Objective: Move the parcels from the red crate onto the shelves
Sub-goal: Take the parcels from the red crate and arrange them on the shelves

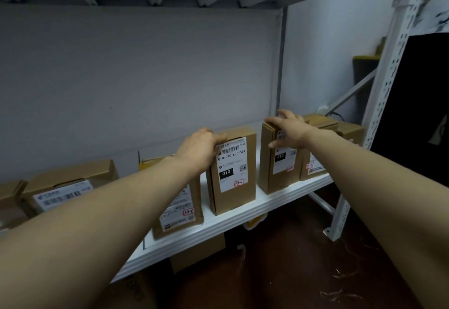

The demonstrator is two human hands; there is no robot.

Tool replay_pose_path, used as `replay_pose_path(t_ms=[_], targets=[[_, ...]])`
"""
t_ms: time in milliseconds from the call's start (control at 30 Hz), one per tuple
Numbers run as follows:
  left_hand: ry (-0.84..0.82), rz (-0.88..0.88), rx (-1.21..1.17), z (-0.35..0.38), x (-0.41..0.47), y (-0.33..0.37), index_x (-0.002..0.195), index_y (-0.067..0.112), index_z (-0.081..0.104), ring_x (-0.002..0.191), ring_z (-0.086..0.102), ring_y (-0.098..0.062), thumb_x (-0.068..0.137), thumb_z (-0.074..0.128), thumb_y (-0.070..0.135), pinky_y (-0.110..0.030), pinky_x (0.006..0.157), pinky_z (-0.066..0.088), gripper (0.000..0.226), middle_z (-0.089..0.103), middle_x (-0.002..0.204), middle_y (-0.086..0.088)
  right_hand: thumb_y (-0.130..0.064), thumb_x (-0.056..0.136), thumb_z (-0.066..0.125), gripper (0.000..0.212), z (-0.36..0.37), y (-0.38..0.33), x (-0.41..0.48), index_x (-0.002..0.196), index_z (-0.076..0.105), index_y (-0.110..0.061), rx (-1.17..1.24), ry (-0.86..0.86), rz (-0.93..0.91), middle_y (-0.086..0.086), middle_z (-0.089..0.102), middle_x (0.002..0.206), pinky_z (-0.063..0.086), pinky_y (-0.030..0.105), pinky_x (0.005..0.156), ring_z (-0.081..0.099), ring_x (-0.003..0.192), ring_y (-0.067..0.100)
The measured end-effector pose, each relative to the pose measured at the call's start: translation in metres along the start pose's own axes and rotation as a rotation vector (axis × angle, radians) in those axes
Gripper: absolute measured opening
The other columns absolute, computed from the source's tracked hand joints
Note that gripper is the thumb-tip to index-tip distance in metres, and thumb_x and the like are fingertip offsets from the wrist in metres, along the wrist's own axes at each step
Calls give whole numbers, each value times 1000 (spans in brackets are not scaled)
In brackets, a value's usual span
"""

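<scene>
Several brown cardboard parcels with white labels stand in a row on a white shelf [245,213]. My left hand [199,148] grips the top left corner of an upright parcel marked 010 and 3-3-7 [234,187]. My right hand [289,130] lies over the top of the neighbouring upright parcel [279,170], its fingers curled over the top edge and its thumb down the front face. My left forearm partly hides a parcel marked 3-3-6 [181,213]. The red crate is out of view.
More parcels stand to the right [315,162] and lie at the far left [65,187]. A perforated white upright [388,94] bounds the shelf on the right. Cardboard boxes [199,250] sit below the shelf on a dark red floor. Another shelf runs overhead.
</scene>
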State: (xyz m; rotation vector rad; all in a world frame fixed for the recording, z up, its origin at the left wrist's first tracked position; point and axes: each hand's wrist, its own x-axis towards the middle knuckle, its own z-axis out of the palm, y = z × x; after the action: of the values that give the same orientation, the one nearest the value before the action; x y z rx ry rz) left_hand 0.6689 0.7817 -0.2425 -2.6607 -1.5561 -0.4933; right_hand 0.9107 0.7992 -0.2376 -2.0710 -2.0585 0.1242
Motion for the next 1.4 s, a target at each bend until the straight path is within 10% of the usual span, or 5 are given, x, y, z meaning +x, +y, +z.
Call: replay_pose_path(t_ms=[1400], targets=[[93, 33, 5, -16, -11, 9, 151, 20, 20, 141, 22, -27, 93, 57, 27, -36, 111, 26, 69, 27, 152, -10, -41, 62, 85, 128, 7, -19, -27, 153, -3, -22, 49, 209, 62, 10, 7, 160, 13, 49, 119, 3, 147, 29]])
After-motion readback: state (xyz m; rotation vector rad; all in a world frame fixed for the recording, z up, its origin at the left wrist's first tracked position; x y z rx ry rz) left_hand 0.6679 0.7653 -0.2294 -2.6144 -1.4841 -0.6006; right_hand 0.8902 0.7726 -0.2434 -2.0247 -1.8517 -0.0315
